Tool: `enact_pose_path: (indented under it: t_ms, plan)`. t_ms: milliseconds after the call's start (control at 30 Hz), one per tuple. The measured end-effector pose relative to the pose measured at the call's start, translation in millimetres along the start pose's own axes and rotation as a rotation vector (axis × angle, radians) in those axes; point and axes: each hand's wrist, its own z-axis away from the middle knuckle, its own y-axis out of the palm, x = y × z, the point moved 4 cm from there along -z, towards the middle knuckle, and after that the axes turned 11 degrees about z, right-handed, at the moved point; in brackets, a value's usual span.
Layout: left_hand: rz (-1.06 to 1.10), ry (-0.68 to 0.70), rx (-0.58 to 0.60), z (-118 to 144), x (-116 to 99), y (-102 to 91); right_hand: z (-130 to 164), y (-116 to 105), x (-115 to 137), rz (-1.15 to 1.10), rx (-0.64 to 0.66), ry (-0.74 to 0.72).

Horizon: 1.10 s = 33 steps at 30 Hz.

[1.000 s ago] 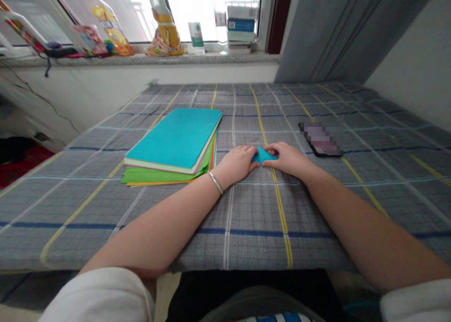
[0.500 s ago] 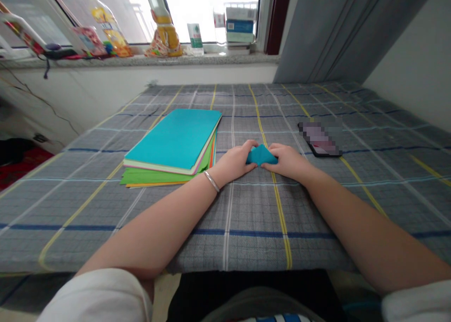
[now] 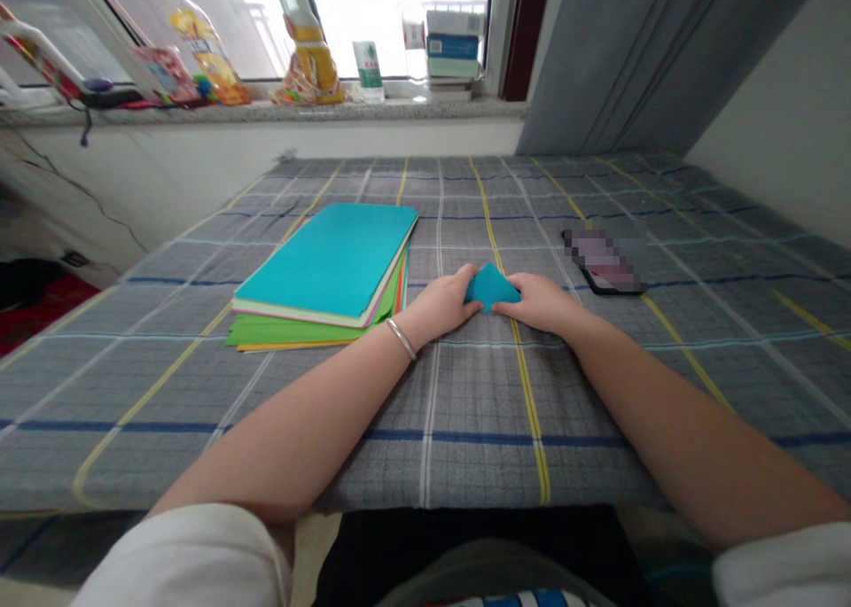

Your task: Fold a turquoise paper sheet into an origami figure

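Note:
A small folded piece of teal paper (image 3: 490, 286) stands as a pointed triangle on the grey plaid cloth (image 3: 465, 394), held between both hands. My left hand (image 3: 442, 304), with a silver bangle on its wrist, grips the paper's left side. My right hand (image 3: 542, 302) grips its right side with the fingertips. To the left lies a stack of coloured paper sheets (image 3: 329, 275), teal on top with green, pink and orange edges showing below.
A dark phone (image 3: 605, 261) lies on the cloth to the right of my hands. The windowsill (image 3: 266, 111) at the back carries bottles, packets and stacked boxes. A grey curtain (image 3: 638, 58) hangs at the back right beside a white wall.
The teal paper has risen from lying nearly flat between my fingers to a raised, pointed triangle. Both hands stayed at the same spot on the cloth.

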Motion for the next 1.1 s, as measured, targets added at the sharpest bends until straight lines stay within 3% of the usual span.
enact_pose_path:
  t_ms: [133, 333, 567, 833, 1100]
  plan:
    - [0.037, 0.0, -0.023, -1.1, 2.4, -2.0, -0.3, 1.6, -3.7, -0.023, -0.033, -0.038]
    - [0.154, -0.042, 0.101, -7.8, 8.6, -1.1, -3.6, 2.3, -6.3, -0.13, 0.021, 0.018]
    - [-0.098, -0.043, -0.019, -7.7, 1.2, 1.7, -4.6, 3.0, -3.0, 0.006, -0.038, 0.039]
    - [-0.102, -0.084, -0.085, -5.1, 2.8, 5.2, 0.2, 1.4, -1.9, -0.028, -0.105, 0.092]
    - [-0.181, 0.047, -0.095, -6.0, 3.6, 10.9, 0.2, 0.6, 1.3, 0.002, -0.142, 0.073]
